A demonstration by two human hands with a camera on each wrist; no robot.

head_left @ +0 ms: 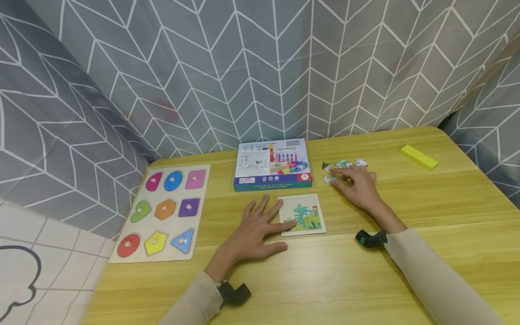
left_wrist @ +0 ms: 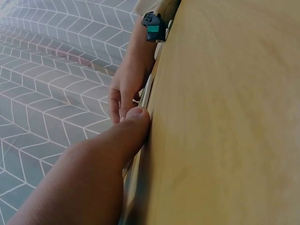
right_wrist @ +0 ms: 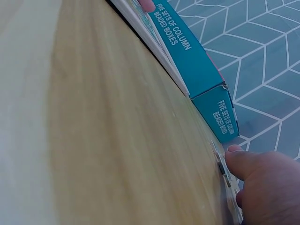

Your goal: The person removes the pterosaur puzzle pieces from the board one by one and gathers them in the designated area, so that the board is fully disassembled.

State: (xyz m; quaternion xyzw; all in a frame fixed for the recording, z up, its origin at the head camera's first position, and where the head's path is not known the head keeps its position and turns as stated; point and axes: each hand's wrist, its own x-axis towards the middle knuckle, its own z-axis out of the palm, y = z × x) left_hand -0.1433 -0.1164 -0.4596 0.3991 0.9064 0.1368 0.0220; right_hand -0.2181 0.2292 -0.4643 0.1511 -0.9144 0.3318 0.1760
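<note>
My left hand (head_left: 253, 232) lies with fingers spread, its fingertips on the left side of a square wooden puzzle board (head_left: 290, 201). A green crocodile picture (head_left: 304, 217) fills part of that board. At the right, my right hand (head_left: 359, 187) reaches over loose jigsaw pieces (head_left: 343, 164), thumb and index fingertips slightly apart at the nearest ones. In the right wrist view, the thumb (right_wrist: 241, 159) is right beside flat pieces (right_wrist: 220, 164); the other fingertips are mostly hidden. The left wrist view shows the left thumb (left_wrist: 133, 124) low at the table.
A bead-set box (head_left: 272, 164) lies behind the board. On the left is a wooden shape board (head_left: 162, 234) with colourful knobbed pieces. A yellow block (head_left: 419, 157) lies at the back right, and a patterned curtain (head_left: 252, 67) hangs behind the table.
</note>
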